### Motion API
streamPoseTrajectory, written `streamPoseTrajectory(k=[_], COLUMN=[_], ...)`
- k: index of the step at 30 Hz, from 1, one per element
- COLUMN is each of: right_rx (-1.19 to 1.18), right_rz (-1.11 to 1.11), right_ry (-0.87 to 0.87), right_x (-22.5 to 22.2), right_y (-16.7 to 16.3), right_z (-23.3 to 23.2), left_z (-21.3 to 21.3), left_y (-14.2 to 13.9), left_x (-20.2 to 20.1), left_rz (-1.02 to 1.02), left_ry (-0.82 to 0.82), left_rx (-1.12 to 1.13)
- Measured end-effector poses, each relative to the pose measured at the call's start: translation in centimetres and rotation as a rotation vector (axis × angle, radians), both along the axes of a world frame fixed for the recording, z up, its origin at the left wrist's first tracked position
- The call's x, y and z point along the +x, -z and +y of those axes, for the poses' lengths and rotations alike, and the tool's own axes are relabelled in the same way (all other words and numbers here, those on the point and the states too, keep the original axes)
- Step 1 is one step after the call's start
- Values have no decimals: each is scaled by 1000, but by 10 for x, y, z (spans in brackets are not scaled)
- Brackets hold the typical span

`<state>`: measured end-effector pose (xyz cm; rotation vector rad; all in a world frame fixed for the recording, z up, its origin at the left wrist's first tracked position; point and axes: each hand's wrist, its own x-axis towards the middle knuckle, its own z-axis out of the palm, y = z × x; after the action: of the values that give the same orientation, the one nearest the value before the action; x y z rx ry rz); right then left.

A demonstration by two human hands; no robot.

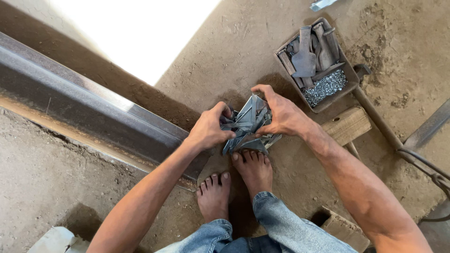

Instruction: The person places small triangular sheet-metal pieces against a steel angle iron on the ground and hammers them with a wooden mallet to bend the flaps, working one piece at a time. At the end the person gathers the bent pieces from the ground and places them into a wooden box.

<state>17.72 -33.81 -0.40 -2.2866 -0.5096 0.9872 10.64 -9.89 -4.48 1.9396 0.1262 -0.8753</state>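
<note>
Bare feet (236, 180) stand on the dirt floor (225, 61). Just above them, left hand (209, 131) and right hand (281, 115) curl their fingers around a metal scrap bundle (247, 126), near a tray (338, 93).

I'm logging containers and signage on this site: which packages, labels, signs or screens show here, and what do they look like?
No labels, signs or screens show.
Metal tray: upper right on the dirt floor, open, rectangular, rusty brown, holding grey tools and small silvery fasteners.
Metal pieces: grey bundle, unpackaged, held between left hand and right hand.
</note>
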Motion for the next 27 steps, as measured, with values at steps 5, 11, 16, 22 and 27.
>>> streamPoseTrajectory(k=[5,11,16,22,27], right_rx=[78,81,69,213,152], right_rz=[-21,-49,13,-157,-126], right_ry=[70,106,176,114,164], right_x=[-7,-12,-15,-20,-29], right_y=[5,11,18,27,21], right_z=[-11,-24,-33,-44,-47], left_z=[-6,-33,-42,-39,-52], left_y=[5,13,19,27,21], left_x=[0,-10,-15,-13,-14], left_rz=[84,98,-12,60,-71], left_ry=[-244,-390,-418,-352,-323], left_rx=[-267,-194,-188,-318,-325])
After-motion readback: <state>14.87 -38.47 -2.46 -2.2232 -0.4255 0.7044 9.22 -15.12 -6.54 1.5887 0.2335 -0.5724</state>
